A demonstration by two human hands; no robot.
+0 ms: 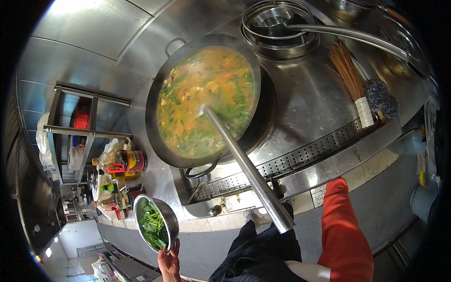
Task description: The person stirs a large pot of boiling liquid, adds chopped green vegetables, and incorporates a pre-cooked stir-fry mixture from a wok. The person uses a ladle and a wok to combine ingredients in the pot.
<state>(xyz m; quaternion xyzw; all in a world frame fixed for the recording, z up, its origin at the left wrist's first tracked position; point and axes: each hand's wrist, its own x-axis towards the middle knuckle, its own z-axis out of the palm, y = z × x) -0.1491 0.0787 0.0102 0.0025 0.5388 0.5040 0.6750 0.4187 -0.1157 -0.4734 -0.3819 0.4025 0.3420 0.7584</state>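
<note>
My left hand point(169, 259), at the lower left, grips the rim of a tilted steel bowl point(172, 220) from below. Leafy greens point(152, 225) lie in the bowl. Beyond it, a large two-handled wok point(155, 141) holds steaming orange broth point(208, 95) with chopped greens and reddish-orange bits. A long metal handle point(246, 169) rests over the wok's near rim, its far end in the broth and its near end free of any hand. A red sleeve point(343, 225) reaches forward at the right; no right hand shows at its end, so that hand is out of sight.
Sauce and oil bottles point(132, 161) stand left of the wok, below a metal shelf rack point(88, 132). A ladle point(317, 28) lies across a round steel strainer stand point(282, 49). A bamboo wok brush point(347, 70) and wire scourer point(382, 98) lie right, beside a perforated drain strip point(317, 151).
</note>
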